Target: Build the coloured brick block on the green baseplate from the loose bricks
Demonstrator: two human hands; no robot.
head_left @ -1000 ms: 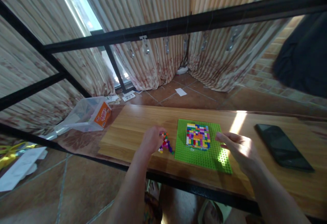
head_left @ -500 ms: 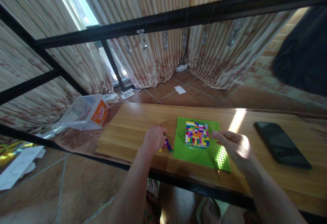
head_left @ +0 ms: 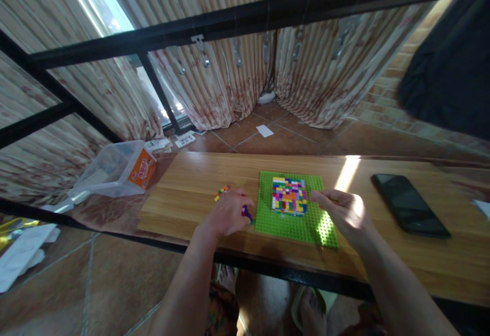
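Note:
On the wooden bench, a green studded baseplate (head_left: 293, 231) carries a square block of small multicoloured toy bricks (head_left: 289, 196). My left hand (head_left: 228, 212) is low over loose bricks left of the baseplate, its fingers apart and bent down towards them. Purple and teal bricks (head_left: 247, 214) show by its fingers, and orange, yellow and green bricks (head_left: 221, 192) lie beyond its back. The hand covers the rest of the pile. At the baseplate's right side, my right hand (head_left: 342, 208) has thumb and forefinger pinched together beside the brick block. Whatever sits in that pinch is too small to make out.
A black phone (head_left: 409, 206) lies on the bench (head_left: 191, 183) to the right. Beyond the bench's left end stands a clear plastic box (head_left: 111, 172) with an orange label. A black metal rail (head_left: 229, 24) crosses in front of the curtains.
My left hand has shifted over the loose bricks, uncovering orange and yellow ones on its far side. My right hand keeps its pinch beside the brick block. The whole view has shifted slightly.

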